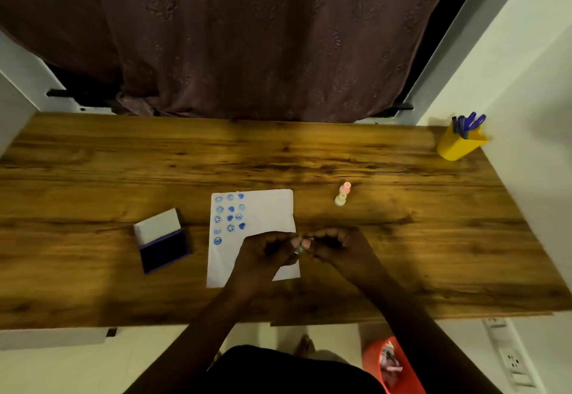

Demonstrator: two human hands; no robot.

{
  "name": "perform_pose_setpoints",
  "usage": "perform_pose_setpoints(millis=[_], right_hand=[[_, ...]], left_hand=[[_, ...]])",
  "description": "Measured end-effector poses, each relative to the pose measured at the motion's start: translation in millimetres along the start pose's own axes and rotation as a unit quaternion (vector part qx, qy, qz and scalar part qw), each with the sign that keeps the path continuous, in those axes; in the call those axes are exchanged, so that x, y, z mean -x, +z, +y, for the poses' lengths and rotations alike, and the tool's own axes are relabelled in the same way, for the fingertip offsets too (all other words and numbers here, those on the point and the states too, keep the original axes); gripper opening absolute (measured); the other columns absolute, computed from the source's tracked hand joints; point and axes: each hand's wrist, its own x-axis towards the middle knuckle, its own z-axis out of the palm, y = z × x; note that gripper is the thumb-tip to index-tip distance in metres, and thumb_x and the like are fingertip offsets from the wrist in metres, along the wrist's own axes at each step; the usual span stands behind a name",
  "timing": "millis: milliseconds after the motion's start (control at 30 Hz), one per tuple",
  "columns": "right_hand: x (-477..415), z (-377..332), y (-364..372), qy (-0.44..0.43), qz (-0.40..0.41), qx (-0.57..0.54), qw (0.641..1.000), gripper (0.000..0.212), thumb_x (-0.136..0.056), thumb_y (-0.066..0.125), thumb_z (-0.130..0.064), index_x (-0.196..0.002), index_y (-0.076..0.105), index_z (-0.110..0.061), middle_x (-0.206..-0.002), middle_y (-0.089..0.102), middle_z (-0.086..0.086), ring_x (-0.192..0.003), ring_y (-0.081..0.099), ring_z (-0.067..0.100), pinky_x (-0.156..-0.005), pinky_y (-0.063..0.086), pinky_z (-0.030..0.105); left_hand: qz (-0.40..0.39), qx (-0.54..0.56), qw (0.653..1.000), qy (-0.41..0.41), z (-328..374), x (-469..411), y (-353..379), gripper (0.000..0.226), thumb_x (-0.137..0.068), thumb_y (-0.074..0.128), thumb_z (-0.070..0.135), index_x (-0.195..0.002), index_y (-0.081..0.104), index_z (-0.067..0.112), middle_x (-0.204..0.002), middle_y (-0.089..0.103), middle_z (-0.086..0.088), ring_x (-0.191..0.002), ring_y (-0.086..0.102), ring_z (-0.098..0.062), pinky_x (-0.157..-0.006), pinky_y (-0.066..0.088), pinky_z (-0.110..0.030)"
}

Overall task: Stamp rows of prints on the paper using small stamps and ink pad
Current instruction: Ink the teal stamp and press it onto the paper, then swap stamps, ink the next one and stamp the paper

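Observation:
A white paper (pixel 266 208) lies on the wooden table (pixel 123 161), with three short columns of blue prints (pixel 229 217) in its upper left part. An open ink pad (pixel 161 240) with a dark blue pad and a raised white lid sits to the paper's left. My left hand (pixel 266 252) and my right hand (pixel 335 246) meet over the paper's right edge, both pinching a small stamp (pixel 302 245) between the fingertips. Two more small stamps, one pink (pixel 345 188) and one pale yellow (pixel 340 200), stand to the right of the paper.
A yellow cup (pixel 458 144) holding blue pens stands at the table's far right corner. A brown curtain (pixel 247 37) hangs behind the table. Below the front edge, an orange bin (pixel 374 359) sits on the floor at the right.

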Motion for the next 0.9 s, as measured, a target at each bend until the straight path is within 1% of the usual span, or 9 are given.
perform_pose_setpoints(millis=[67,133,200,267,367,433,567,733,900], right_hand=[[-5.2,5.1,-13.9,-0.002,0.036,0.052,0.998,0.022,-0.083,0.083,-0.023,-0.104,0.079,-0.02,-0.098,0.08,-0.006,-0.091,0.075,0.009,-0.084,0.061,0.026],[-11.2,11.9,-31.2,-0.01,0.077,0.132,0.988,0.026,-0.08,0.086,-0.024,-0.104,0.077,-0.022,-0.099,0.077,-0.011,-0.09,0.073,0.001,-0.077,0.057,0.012],[-17.2,18.7,-50.0,-0.012,0.118,0.215,0.969,0.022,-0.08,0.086,-0.028,-0.098,0.075,-0.024,-0.091,0.074,-0.015,-0.084,0.069,-0.002,-0.067,0.051,0.008],[-23.2,27.4,-66.3,-0.023,0.14,0.283,0.949,0.015,-0.082,0.082,-0.03,-0.09,0.073,-0.022,-0.083,0.071,-0.014,-0.078,0.068,0.002,-0.063,0.048,0.014],[-31.3,43.2,-84.7,-0.035,0.144,0.365,0.919,0.008,-0.086,0.077,-0.025,-0.088,0.074,-0.017,-0.085,0.075,-0.003,-0.078,0.071,0.016,-0.063,0.048,0.026],[-34.2,51.4,-93.1,-0.028,0.145,0.385,0.911,0.006,-0.086,0.076,-0.022,-0.088,0.075,-0.017,-0.084,0.076,0.001,-0.077,0.071,0.021,-0.063,0.045,0.026],[-38.8,61.6,-103.6,-0.012,0.144,0.395,0.907,0.007,-0.084,0.075,-0.019,-0.091,0.076,-0.019,-0.087,0.076,0.001,-0.078,0.071,0.019,-0.059,0.041,0.021],[-43.8,67.6,-107.0,-0.001,0.115,0.408,0.906,0.012,-0.083,0.072,-0.017,-0.095,0.076,-0.017,-0.093,0.076,0.004,-0.085,0.072,0.023,-0.069,0.05,0.026],[-42.7,67.9,-108.3,-0.003,0.107,0.432,0.896,0.019,-0.086,0.071,-0.023,-0.104,0.074,-0.019,-0.102,0.075,0.002,-0.093,0.071,0.021,-0.071,0.046,0.024]], left_hand=[[0.011,-0.01,1.0,-0.013,-1.5,-3.6,6.1,0.014,-0.092,0.075,0.014,-0.101,0.081,0.023,-0.097,0.082,-0.003,-0.092,0.079,-0.025,-0.09,0.063,-0.047],[0.026,0.003,0.999,-0.023,-1.5,-6.7,9.6,0.014,-0.092,0.075,0.013,-0.095,0.081,0.026,-0.095,0.082,-0.004,-0.094,0.078,-0.027,-0.089,0.063,-0.045],[0.034,0.011,0.999,-0.028,-2.3,-9.2,11.2,0.019,-0.092,0.075,0.01,-0.09,0.081,0.028,-0.093,0.081,-0.006,-0.094,0.078,-0.03,-0.088,0.064,-0.043],[0.036,0.007,0.999,-0.03,-3.8,-11.5,12.3,0.02,-0.092,0.075,0.011,-0.088,0.082,0.03,-0.092,0.081,-0.006,-0.093,0.078,-0.031,-0.086,0.064,-0.04],[0.033,-0.01,0.999,-0.027,-5.3,-15.0,15.4,0.018,-0.093,0.074,0.013,-0.089,0.081,0.029,-0.091,0.081,-0.005,-0.092,0.078,-0.03,-0.085,0.064,-0.04],[0.033,-0.013,0.999,-0.025,-4.8,-16.2,17.5,0.024,-0.094,0.073,0.013,-0.086,0.082,0.033,-0.091,0.081,-0.004,-0.092,0.078,-0.03,-0.084,0.064,-0.039],[0.03,-0.016,0.999,-0.02,-3.9,-18.6,23.2,0.032,-0.096,0.071,0.014,-0.084,0.082,0.041,-0.091,0.081,-0.003,-0.091,0.078,-0.028,-0.086,0.064,-0.04],[0.027,-0.011,0.999,-0.033,-8.2,-23.9,30.2,0.021,-0.094,0.072,0.016,-0.087,0.082,0.033,-0.091,0.082,-0.008,-0.092,0.078,-0.031,-0.091,0.062,-0.05],[0.025,-0.015,0.999,-0.039,-12.9,-27.7,30.9,0.019,-0.093,0.072,0.019,-0.089,0.083,0.034,-0.092,0.082,-0.006,-0.092,0.079,-0.028,-0.091,0.062,-0.05]])
